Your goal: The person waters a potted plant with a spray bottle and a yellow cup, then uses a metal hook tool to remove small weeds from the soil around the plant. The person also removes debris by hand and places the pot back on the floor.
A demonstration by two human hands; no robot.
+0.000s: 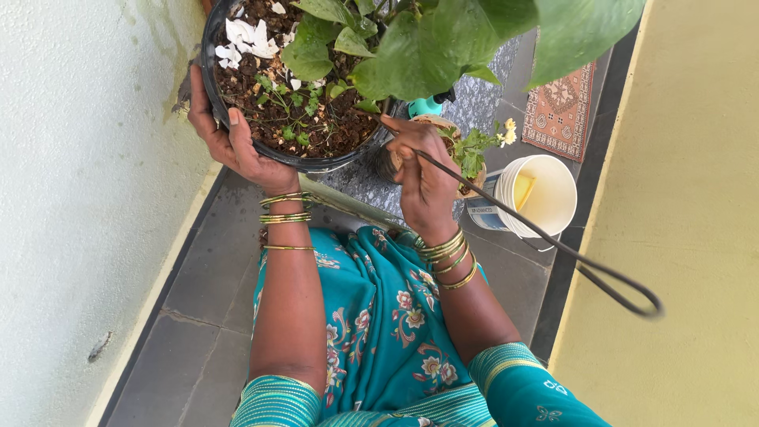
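Note:
My left hand [233, 146] grips the near rim of a black plastic pot [316, 164], with the thumb hooked over the edge onto the soil. The pot holds dark soil [316, 126], white eggshell pieces [247, 38], small weeds and a big-leaved green plant [443, 39]. My right hand [423, 178] is closed around a thin dark metal rod [514, 217] at the pot's right edge. The rod runs down and to the right and ends in a loop [632, 304]. Both wrists carry gold and green bangles.
A white bucket [557, 178] with something yellow inside stands on the grey tiled floor [198, 300]. Beside it is a small flowering plant [478, 146] in a brown pot. A patterned mat [563, 111] lies further off. A white wall [79, 198] is left, a yellow wall [688, 158] right.

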